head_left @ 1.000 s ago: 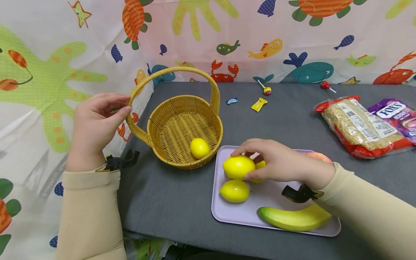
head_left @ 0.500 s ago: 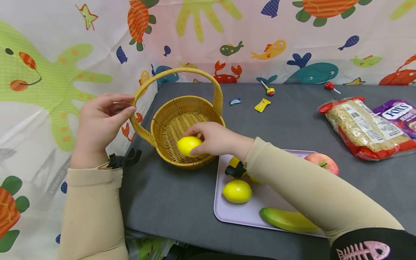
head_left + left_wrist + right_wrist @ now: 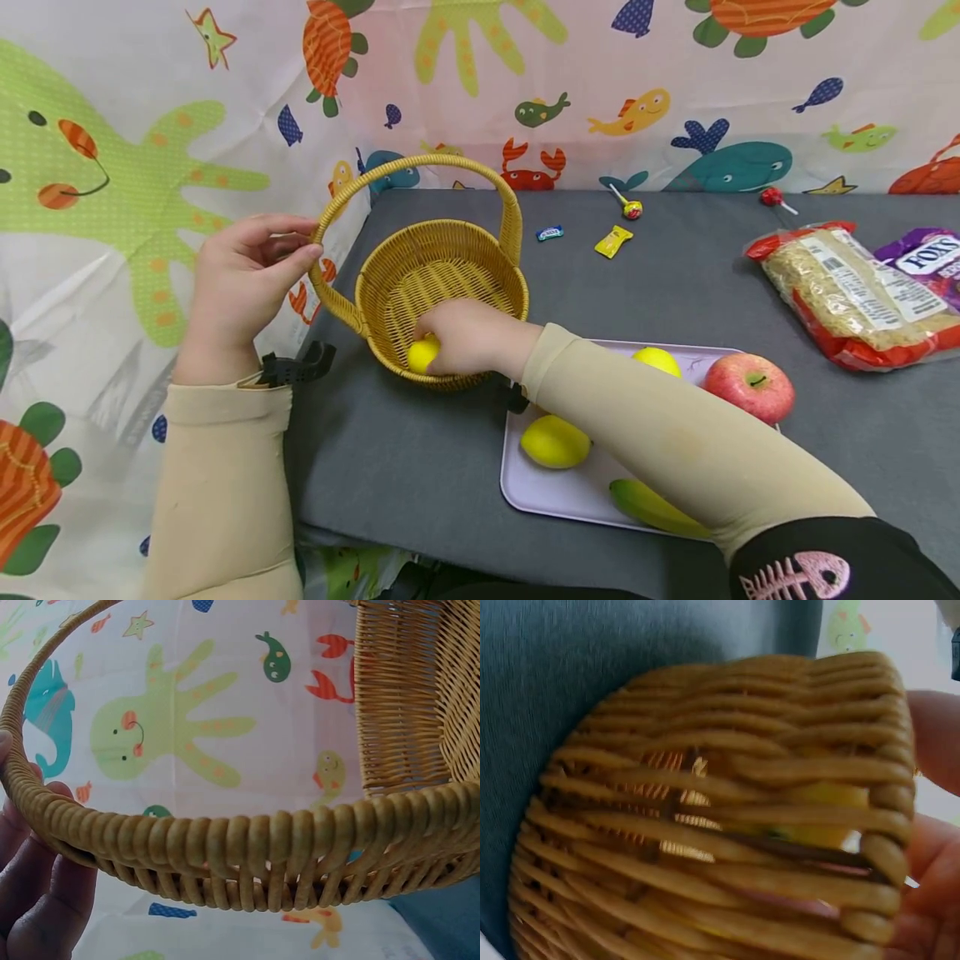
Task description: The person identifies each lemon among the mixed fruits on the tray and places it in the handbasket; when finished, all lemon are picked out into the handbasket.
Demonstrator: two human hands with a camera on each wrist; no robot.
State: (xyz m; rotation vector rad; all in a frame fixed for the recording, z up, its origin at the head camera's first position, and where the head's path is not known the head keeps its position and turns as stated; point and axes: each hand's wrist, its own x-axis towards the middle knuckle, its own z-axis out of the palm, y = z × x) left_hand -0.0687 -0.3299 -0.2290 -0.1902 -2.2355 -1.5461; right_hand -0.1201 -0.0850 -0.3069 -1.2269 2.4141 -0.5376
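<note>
My left hand (image 3: 251, 283) pinches the handle of a woven wicker basket (image 3: 450, 242) between thumb and fingers. The handle (image 3: 247, 844) crosses the left wrist view, with the fingers (image 3: 56, 900) at its left. My right hand (image 3: 472, 337) reaches down inside the basket near its front wall and holds a yellow lemon (image 3: 423, 354), mostly covered by the hand. Through gaps in the basket wall (image 3: 727, 802), the right wrist view shows bits of yellow. The lemon seen earlier in the basket is hidden.
A lilac tray (image 3: 513, 492) holds a lemon (image 3: 555, 442), another lemon (image 3: 657, 360), an apple (image 3: 750, 387) and a banana (image 3: 652, 507) partly under the right sleeve. Behind lie wrapped candies (image 3: 614, 242), lollipops (image 3: 632, 208), a red-edged clear bag (image 3: 855, 296) and a purple Foxs bag (image 3: 930, 258).
My right hand has taken a lemon from the tray, carried it left over the basket and lowered it inside. My left hand has kept its pinch on the handle.
</note>
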